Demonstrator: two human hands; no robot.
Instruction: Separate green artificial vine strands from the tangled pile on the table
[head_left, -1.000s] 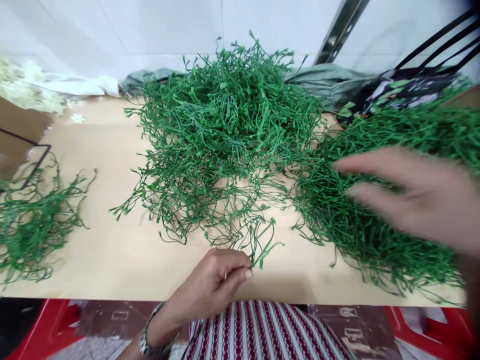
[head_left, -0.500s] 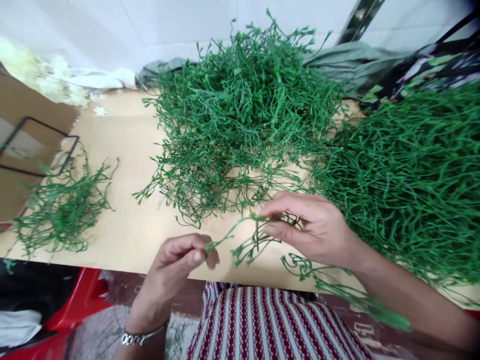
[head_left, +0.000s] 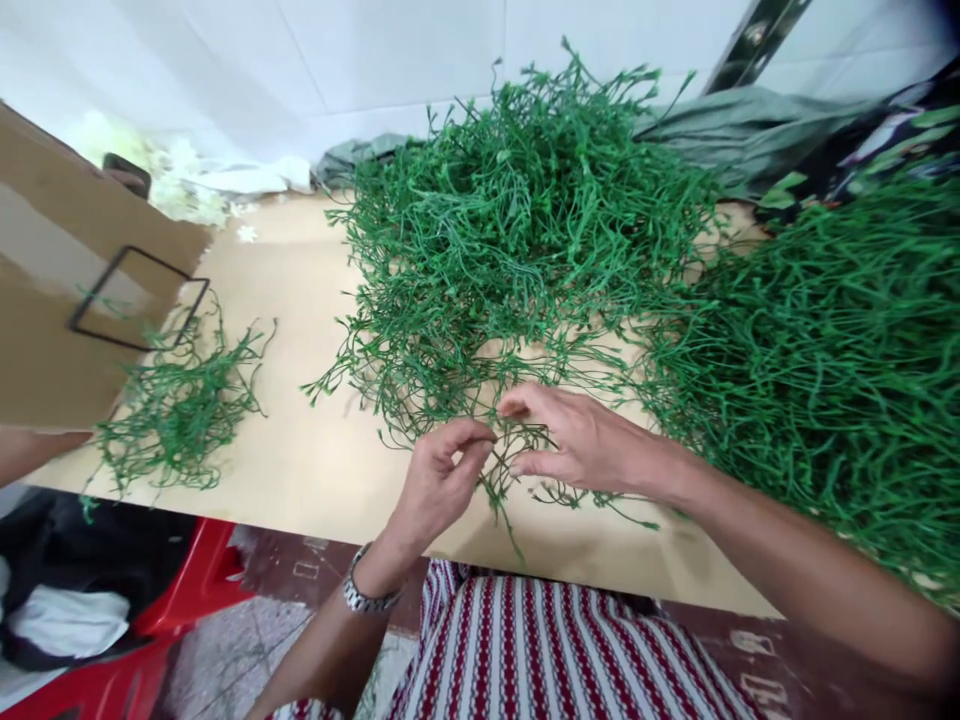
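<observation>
My left hand (head_left: 446, 480), with a metal watch at the wrist, pinches a thin green artificial plant stem (head_left: 495, 460) between thumb and fingertips. Facing it, my right hand (head_left: 589, 440) has thumb and forefinger spread, and several green stems run between them into the palm; its lower fingers are hidden. Loose branching stems (head_left: 570, 495) lie under the right hand, near the table's front edge. Just beyond both hands spreads a large tangled heap of green stems (head_left: 517, 220) with small forked tips.
Another dense heap of stems (head_left: 847, 370) fills the right side. A smaller bunch (head_left: 184, 410) lies at left beside a cardboard box (head_left: 82, 270) and a black wire frame (head_left: 135, 345). Another person's arm (head_left: 37, 452) shows below the box. Red plastic chairs (head_left: 195, 580) stand below.
My left hand has moved right and up, close to my right hand. The right thumb and forefinger have parted. The view has shifted left, and another person's arm has appeared by the box.
</observation>
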